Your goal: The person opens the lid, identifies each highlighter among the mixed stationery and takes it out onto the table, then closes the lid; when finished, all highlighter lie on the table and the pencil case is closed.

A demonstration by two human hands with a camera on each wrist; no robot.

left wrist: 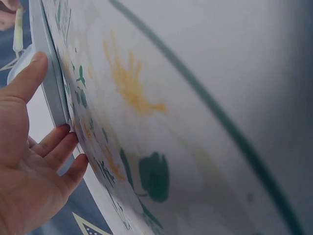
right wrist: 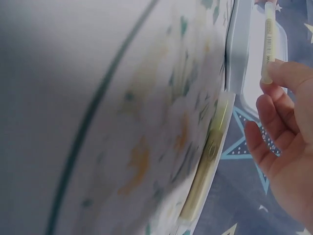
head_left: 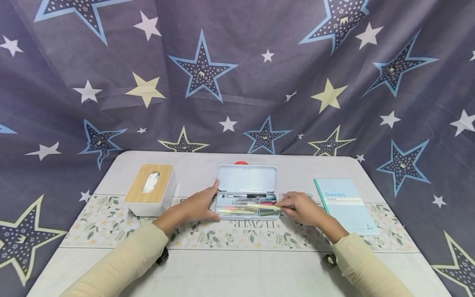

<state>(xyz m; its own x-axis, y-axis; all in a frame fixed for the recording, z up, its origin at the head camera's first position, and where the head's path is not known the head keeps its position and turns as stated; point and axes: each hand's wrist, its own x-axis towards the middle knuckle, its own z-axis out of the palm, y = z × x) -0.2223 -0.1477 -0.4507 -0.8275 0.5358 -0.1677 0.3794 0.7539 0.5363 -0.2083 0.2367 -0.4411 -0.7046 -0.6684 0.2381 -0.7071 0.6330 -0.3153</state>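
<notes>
A light blue pencil case (head_left: 246,179) lies open on the table, its lid tilted back. Inside are several pens (head_left: 245,196) and a dark green piece (head_left: 266,213). My left hand (head_left: 198,204) rests against the case's left end, its thumb near the front corner; in the left wrist view its fingers touch the case's side (left wrist: 55,98). My right hand (head_left: 302,208) pinches one end of a pale yellow highlighter (right wrist: 268,41) between thumb and fingertip, over the case's right part. A yellowish pen-shaped thing (right wrist: 203,169) lies on the table beside the case.
A tissue box (head_left: 167,194) with a wooden top stands at the left. On the right lies a light blue notebook (head_left: 346,210). Something red (head_left: 241,163) shows behind the lid. A star-patterned curtain (head_left: 237,107) hangs along the table's far edge.
</notes>
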